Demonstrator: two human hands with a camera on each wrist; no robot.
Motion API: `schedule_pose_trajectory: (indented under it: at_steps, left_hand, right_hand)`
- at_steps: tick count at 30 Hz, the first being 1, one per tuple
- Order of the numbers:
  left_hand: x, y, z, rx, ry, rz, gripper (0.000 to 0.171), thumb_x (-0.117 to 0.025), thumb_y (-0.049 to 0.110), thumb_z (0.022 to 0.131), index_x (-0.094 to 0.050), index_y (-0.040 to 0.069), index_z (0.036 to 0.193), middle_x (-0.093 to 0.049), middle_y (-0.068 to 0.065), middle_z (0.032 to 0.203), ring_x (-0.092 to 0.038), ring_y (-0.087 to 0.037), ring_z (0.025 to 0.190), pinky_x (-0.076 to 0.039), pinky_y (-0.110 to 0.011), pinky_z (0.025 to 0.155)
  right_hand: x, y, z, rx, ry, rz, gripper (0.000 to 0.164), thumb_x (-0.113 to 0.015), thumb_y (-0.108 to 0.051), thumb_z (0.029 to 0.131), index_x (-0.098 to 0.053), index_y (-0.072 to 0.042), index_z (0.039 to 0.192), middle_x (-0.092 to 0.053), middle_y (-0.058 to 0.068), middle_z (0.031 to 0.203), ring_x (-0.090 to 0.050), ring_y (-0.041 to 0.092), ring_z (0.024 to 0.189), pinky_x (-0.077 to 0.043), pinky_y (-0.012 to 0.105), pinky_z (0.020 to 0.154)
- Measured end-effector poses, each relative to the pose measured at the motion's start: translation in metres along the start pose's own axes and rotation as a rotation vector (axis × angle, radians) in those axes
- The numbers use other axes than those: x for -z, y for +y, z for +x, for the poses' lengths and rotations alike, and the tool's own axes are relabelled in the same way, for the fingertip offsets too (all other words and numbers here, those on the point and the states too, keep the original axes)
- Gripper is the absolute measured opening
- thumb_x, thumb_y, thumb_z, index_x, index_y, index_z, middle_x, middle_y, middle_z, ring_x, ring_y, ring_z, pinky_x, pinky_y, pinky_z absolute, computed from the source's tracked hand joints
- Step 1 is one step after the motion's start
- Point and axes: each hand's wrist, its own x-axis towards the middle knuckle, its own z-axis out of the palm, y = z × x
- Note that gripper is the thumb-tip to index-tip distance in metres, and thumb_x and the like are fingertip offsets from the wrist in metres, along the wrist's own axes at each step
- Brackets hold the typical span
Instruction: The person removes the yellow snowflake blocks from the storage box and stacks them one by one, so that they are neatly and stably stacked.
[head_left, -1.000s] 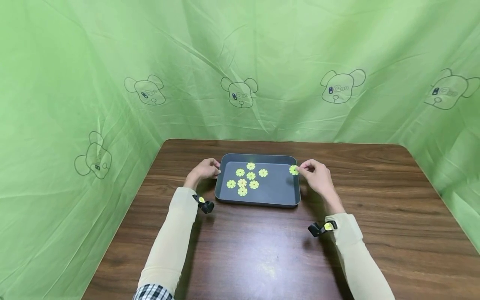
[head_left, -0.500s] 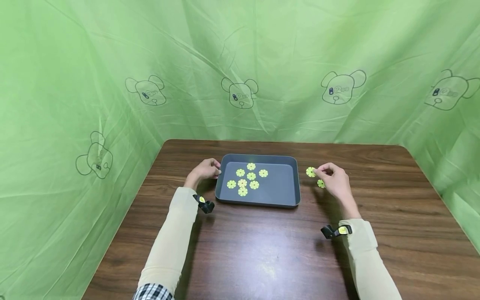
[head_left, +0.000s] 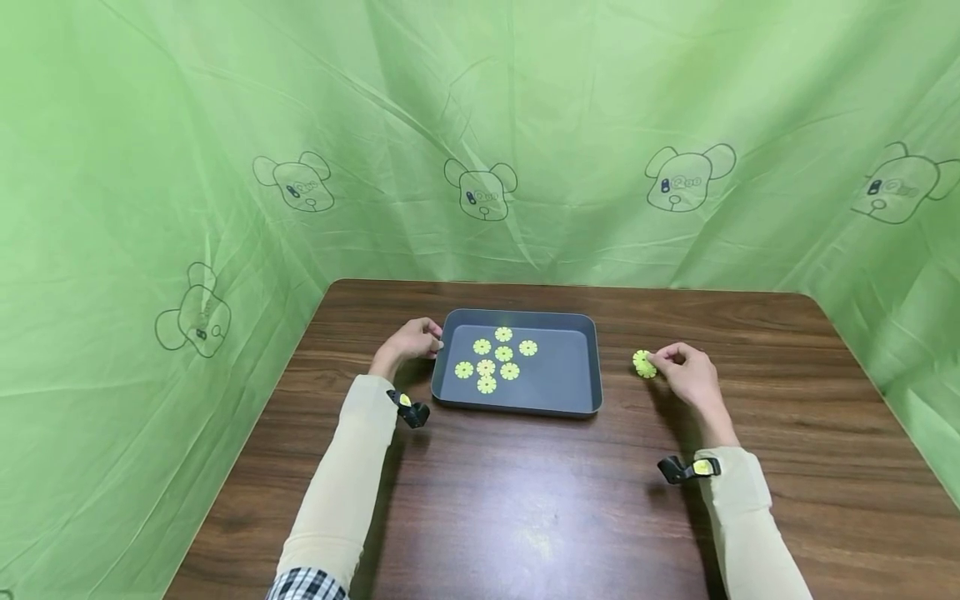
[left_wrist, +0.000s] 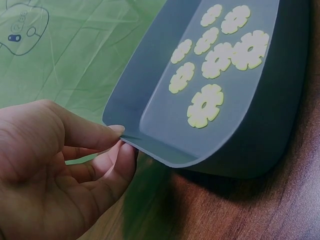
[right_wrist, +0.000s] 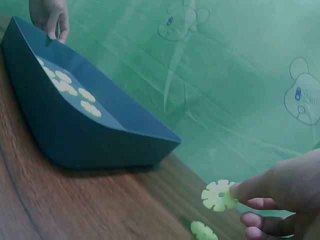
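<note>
My left hand (head_left: 408, 342) pinches the left rim of a dark grey rectangular tray (head_left: 558, 375) between thumb and fingers. Inside the tray several yellow-green notched plastic discs (left_wrist: 212, 96) lie flat, mostly toward its left half. To the right of the tray, my right hand (head_left: 692, 379) holds another such disc (right_wrist: 211, 197) by its edge between thumb and finger. Below that one, a second loose disc (right_wrist: 204, 231) rests on the table; in the head view the two nearly overlap.
The tray stands on a brown wood-grain table (head_left: 480, 483). Green cloth (head_left: 570, 125) printed with bear outlines hangs behind and at both sides of the table. A black camera strap sits on each wrist.
My right hand has moved right, away from the tray's right edge, and slightly nearer me, carrying the pinched disc over the loose one. The left hand has stayed at the tray's rim.
</note>
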Motion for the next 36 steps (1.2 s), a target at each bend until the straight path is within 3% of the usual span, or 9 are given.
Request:
schedule_pose_trajectory:
  at_steps: [6, 13, 16, 20, 36]
  left_hand:
    - [0.004, 0.003, 0.001, 0.009, -0.023, -0.004, 0.026, -0.053, -0.003, 0.089, -0.049, -0.006, 0.114, -0.05, -0.013, 0.104, -0.057, -0.018, 0.084, -0.056, -0.035, 0.084]
    - [0.004, 0.001, 0.003, 0.013, -0.02, -0.01, 0.026, -0.054, -0.002, 0.089, -0.05, -0.005, 0.114, -0.051, -0.013, 0.104, -0.057, -0.018, 0.084, -0.055, -0.036, 0.085]
    - [0.003, 0.001, 0.004, 0.016, -0.018, -0.005, 0.026, -0.054, -0.002, 0.089, -0.051, -0.005, 0.114, -0.052, -0.013, 0.103, -0.057, -0.019, 0.084, -0.056, -0.035, 0.084]
    - [0.003, 0.0, 0.004, 0.013, -0.018, -0.002, 0.026, -0.055, -0.001, 0.089, -0.051, -0.005, 0.114, -0.052, -0.013, 0.102, -0.057, -0.018, 0.084, -0.056, -0.032, 0.081]
    - [-0.004, 0.003, -0.015, 0.024, -0.002, -0.006, 0.029, -0.055, -0.001, 0.089, -0.05, -0.006, 0.117, -0.051, -0.012, 0.103, -0.056, -0.019, 0.085, -0.055, -0.036, 0.086]
  right_hand:
    - [0.005, 0.005, 0.002, -0.085, -0.059, -0.026, 0.036, -0.06, -0.039, 0.092, -0.064, -0.003, 0.099, -0.064, 0.017, 0.103, -0.052, 0.028, 0.091, -0.038, 0.029, 0.07]
    - [0.001, 0.016, 0.009, -0.122, -0.081, -0.056, 0.034, -0.062, -0.038, 0.09, -0.065, -0.004, 0.096, -0.063, 0.005, 0.078, -0.054, 0.027, 0.083, -0.038, 0.029, 0.067]
    - [-0.002, 0.019, 0.012, -0.111, -0.065, -0.094, 0.033, -0.061, -0.036, 0.09, -0.066, -0.004, 0.095, -0.067, 0.015, 0.088, -0.057, 0.036, 0.091, -0.044, 0.039, 0.074]
    - [-0.004, 0.019, 0.014, -0.109, -0.059, -0.129, 0.033, -0.06, -0.035, 0.09, -0.067, -0.003, 0.096, -0.065, 0.023, 0.107, -0.055, 0.046, 0.105, -0.043, 0.052, 0.086]
    - [-0.003, 0.021, 0.008, -0.095, -0.065, -0.154, 0.032, -0.059, -0.034, 0.092, -0.067, -0.004, 0.096, -0.065, 0.022, 0.105, -0.056, 0.044, 0.102, -0.044, 0.052, 0.079]
